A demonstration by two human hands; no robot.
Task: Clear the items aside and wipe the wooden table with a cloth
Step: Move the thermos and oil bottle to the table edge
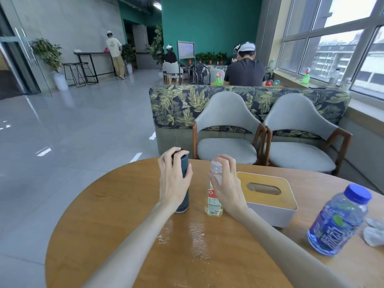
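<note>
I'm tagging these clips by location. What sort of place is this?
Probably a shared lounge or cafe-style break area: a round wooden table faces grey chairs, a leaf-print sofa, potted plants and a standing signboard.

Bright window [332, 48] daylight, glossy floor [62, 142] glare, warped edges.

The desk [116, 204] is grained wood, glossy where wet. The flask [185, 169] looks matt; the bottle [214, 204] is clear plastic. The tissue box [274, 213] has a wooden lid.
</note>
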